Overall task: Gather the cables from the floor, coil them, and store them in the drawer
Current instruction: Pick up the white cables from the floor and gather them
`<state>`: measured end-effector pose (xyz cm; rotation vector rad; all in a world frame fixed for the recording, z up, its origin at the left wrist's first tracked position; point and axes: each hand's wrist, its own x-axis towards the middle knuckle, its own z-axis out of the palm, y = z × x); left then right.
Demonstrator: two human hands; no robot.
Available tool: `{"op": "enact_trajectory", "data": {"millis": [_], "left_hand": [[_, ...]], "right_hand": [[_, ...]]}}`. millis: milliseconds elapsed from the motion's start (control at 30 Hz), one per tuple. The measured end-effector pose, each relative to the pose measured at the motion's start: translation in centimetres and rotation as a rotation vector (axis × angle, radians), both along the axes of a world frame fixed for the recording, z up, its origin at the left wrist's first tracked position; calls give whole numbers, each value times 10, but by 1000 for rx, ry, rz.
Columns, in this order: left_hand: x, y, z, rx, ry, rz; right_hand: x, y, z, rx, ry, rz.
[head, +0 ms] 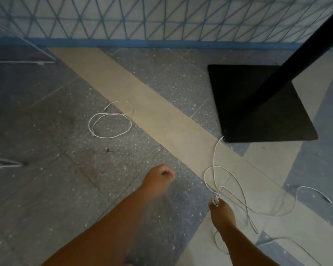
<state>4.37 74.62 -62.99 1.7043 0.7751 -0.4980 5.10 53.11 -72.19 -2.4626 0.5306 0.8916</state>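
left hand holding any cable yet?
No. The left hand is a closed fist with no cable in it, apart from the looped white cable on the floor; only the right hand pinches cables.

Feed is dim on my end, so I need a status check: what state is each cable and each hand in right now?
Right hand: pinched shut on the near cable, plug ends at the fingertips.
Near cable: partly lifted, loose tangled loops trailing over the floor, one end by the black stand base.
Far cable: untouched, lying in a loose coil on the floor.
Left hand: closed in a fist, holding nothing.
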Motion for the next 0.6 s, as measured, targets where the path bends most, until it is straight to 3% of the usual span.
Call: {"op": "enact_trajectory", "data": {"millis": [167,300,400,600], "left_hand": [[33,-1,-47,66,-68,-121],[48,-16,-78,48,-92,-202],[58,-30,-85,-47,-92,-240],[75,-47,-80,-218,-78,-215]], "right_hand": [[29,18,-42,108,-70,-37],[48,47,-39,503,-123,-246],[65,67,-15,702,-98,-208],[85,64,-6,594,-233,73]]}}
